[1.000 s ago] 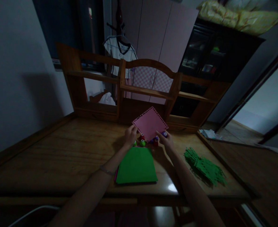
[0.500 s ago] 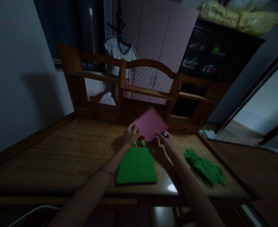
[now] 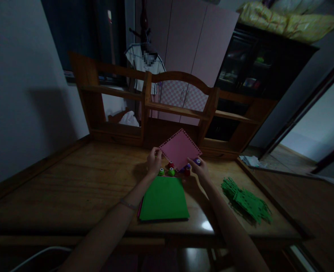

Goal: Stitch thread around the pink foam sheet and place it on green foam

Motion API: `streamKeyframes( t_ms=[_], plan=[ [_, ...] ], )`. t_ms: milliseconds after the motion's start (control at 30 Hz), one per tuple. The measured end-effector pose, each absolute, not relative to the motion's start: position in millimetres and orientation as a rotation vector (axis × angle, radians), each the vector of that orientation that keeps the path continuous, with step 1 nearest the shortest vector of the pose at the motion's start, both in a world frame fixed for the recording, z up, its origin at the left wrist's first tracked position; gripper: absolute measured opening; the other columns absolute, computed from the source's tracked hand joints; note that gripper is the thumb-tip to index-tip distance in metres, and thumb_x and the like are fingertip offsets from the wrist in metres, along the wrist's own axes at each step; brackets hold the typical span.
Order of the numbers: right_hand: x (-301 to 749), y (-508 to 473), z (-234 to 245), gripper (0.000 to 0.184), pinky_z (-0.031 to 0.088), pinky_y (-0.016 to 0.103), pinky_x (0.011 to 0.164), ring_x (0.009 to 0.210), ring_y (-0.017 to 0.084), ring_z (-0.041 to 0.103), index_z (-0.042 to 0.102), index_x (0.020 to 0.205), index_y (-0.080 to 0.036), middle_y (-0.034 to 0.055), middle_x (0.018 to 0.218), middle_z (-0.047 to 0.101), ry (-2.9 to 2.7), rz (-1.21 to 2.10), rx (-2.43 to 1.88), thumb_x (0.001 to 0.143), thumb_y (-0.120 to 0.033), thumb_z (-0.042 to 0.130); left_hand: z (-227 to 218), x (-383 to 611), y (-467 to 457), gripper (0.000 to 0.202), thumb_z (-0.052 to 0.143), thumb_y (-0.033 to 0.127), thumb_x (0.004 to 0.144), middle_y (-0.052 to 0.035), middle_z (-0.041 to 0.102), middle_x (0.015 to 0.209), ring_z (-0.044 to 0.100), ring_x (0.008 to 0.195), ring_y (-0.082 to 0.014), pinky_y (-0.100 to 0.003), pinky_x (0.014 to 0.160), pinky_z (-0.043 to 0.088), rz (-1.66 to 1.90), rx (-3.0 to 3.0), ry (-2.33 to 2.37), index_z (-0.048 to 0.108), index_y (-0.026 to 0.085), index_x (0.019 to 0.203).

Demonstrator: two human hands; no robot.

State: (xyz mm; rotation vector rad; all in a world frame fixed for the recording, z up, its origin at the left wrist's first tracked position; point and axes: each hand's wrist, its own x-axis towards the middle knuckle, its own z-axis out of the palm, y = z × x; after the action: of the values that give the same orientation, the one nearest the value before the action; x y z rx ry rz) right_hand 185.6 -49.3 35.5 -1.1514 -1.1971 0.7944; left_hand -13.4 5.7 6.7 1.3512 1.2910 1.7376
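Observation:
A pink square sheet [image 3: 179,148] with a punched border is held tilted above the wooden desk [image 3: 84,181]. My left hand [image 3: 154,161] pinches its left corner. My right hand [image 3: 201,169] grips a small purple punch [image 3: 198,161] at the sheet's lower right edge. Below the sheet, several small craft punches sit on the desk, among them a green one [image 3: 171,172] and a red one [image 3: 186,170]. A stack of green sheets [image 3: 163,198] lies in front of my hands.
A heap of punched green sheets [image 3: 244,200] lies on the desk at the right. A wooden shelf unit [image 3: 144,109] stands along the desk's back edge. A wall runs along the left; a dark cabinet and a doorway are at the right.
My left hand has shifted slightly up and left on the pink sheet's corner. The sheet and my right hand have stayed nearly in place.

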Motion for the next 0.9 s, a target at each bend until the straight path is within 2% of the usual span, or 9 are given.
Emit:
streamKeyframes(
  t_ms=[467, 900],
  plan=[
    [186.2, -46.7, 33.5, 0.040, 0.029, 0.020, 0.040, 0.046, 0.008, 0.037, 0.056, 0.068, -0.018, -0.0028, 0.054, 0.048, -1.215, 0.786, -1.161, 0.057, -0.053, 0.073, 7.1, -14.0, 5.6, 0.016, 0.049, 0.036, 0.080, 0.0008, 0.059, 0.071, 0.056, 0.068, -0.0144, -0.022, 0.056, 0.041, 1.707, 1.381, 1.309, 0.054, 0.020, 0.081],
    [195.8, -34.5, 16.1, 0.035, 0.029, 0.019, 0.040, 0.046, 0.007, 0.034, 0.058, 0.077, -0.017, -0.0052, 0.057, 0.044, -1.302, 0.781, -1.132, 0.066, -0.049, 0.069, 5.9, -13.5, 6.5, 0.016, 0.048, 0.035, 0.080, 0.0000, 0.059, 0.074, 0.056, 0.069, -0.0146, -0.023, 0.059, 0.042, 1.730, 1.397, 1.290, 0.055, 0.020, 0.082]
  ],
)
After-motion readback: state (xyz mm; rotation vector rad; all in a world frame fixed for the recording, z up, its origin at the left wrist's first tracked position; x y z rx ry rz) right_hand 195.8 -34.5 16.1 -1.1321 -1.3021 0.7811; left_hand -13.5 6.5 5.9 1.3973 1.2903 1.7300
